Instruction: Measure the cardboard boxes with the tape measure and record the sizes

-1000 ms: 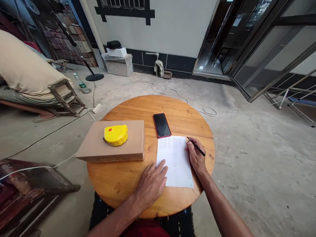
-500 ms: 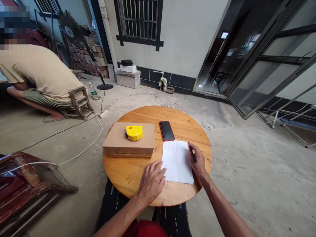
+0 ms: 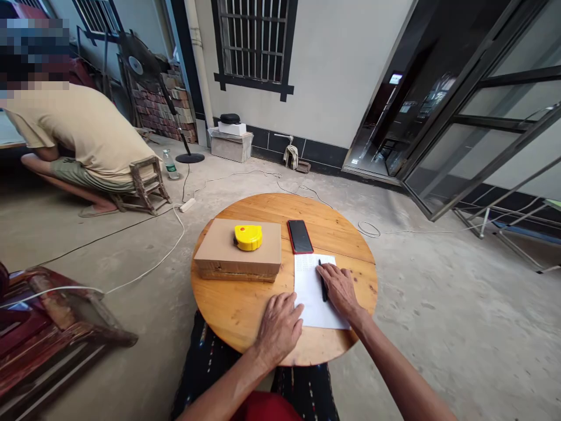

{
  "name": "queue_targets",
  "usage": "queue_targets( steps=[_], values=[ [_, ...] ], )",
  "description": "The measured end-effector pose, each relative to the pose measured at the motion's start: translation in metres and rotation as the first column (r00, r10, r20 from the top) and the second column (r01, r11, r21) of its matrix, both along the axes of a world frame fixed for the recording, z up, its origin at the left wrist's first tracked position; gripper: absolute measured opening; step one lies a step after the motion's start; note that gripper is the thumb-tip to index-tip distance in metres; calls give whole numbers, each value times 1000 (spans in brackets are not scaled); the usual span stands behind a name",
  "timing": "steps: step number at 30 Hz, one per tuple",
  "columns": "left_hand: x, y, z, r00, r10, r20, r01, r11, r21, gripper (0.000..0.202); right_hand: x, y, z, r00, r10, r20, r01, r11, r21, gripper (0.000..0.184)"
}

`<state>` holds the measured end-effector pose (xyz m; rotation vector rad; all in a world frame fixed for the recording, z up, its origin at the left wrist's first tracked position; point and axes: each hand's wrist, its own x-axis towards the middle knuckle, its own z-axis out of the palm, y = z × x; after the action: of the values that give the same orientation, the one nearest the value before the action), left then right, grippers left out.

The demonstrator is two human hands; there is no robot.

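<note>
My left hand (image 3: pixel 281 323) lies palm down at the lower left edge of a white sheet of paper (image 3: pixel 310 310), fingers spread and fingertips touching it. My right hand (image 3: pixel 339 286) is over the right part of the sheet, its fingers closed over a black pen (image 3: pixel 324 291); the thumb is hidden. The pen points away from me, close against the paper. Beyond the sheet's top edge lies a black phone (image 3: pixel 300 236) with a red rim. A yellow tape measure (image 3: pixel 248 238) rests on a brown cardboard box (image 3: pixel 219 251) to the left.
Everything stands on a round wooden table (image 3: pixel 236 313). A dark wooden chair (image 3: pixel 65 310) is at the lower left. Further off, a person (image 3: pixel 87 123) sits bent on a small stool (image 3: pixel 151 184), near a bottle (image 3: pixel 170 165) and a fan (image 3: pixel 142 64). Cables (image 3: pixel 149 266) cross the floor.
My right hand has moved left from the sheet's right edge onto the paper, bringing the pen with it. My left hand stays at the sheet's lower left. The view has shifted slightly.
</note>
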<state>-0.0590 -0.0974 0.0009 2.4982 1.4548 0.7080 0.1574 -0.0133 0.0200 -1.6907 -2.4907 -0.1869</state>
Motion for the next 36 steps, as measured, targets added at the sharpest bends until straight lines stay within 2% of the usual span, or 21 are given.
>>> queue_targets(
  steps=[9,12,14,19,21,24,26,30,32,34,35,36],
  values=[
    [-3,2,6,1000,6,3,-6,999,-37,23,4,3,-7,995,-38,-92,43,997,58,50],
    [-4,3,6,1000,9,18,-8,999,-44,21,-1,8,-2,987,-53,-153,67,993,93,48],
    [-5,3,5,999,5,34,-4,999,-51,20,-9,14,8,980,-43,-193,65,992,109,43],
    [-7,4,5,997,-8,76,13,997,-71,19,-53,37,47,943,35,-331,8,992,128,36],
    [-8,5,5,996,-10,86,16,997,-76,18,-76,46,65,897,76,-436,-30,993,111,32],
    [-10,5,5,996,-18,88,25,997,-74,18,-114,54,91,821,189,-540,-174,982,78,33],
    [-11,6,5,996,-22,85,28,997,-75,18,-140,58,104,829,247,-502,-262,964,43,43],
    [-12,8,5,997,-39,73,46,993,-105,18,-186,66,114,892,300,-337,-339,938,-64,75],
    [-12,8,6,997,-40,69,47,993,-109,18,-200,70,114,907,304,-291,-344,934,-97,76],
    [-12,8,7,997,-35,68,42,994,-103,18,-206,71,113,900,237,-366,-300,946,-124,71],
    [-12,8,7,997,-33,70,40,994,-101,18,-204,69,113,866,168,-472,-267,952,-151,68],
    [-12,8,7,997,-30,72,38,994,-99,17,-201,67,114,790,78,-608,-242,951,-191,66]
  ],
)
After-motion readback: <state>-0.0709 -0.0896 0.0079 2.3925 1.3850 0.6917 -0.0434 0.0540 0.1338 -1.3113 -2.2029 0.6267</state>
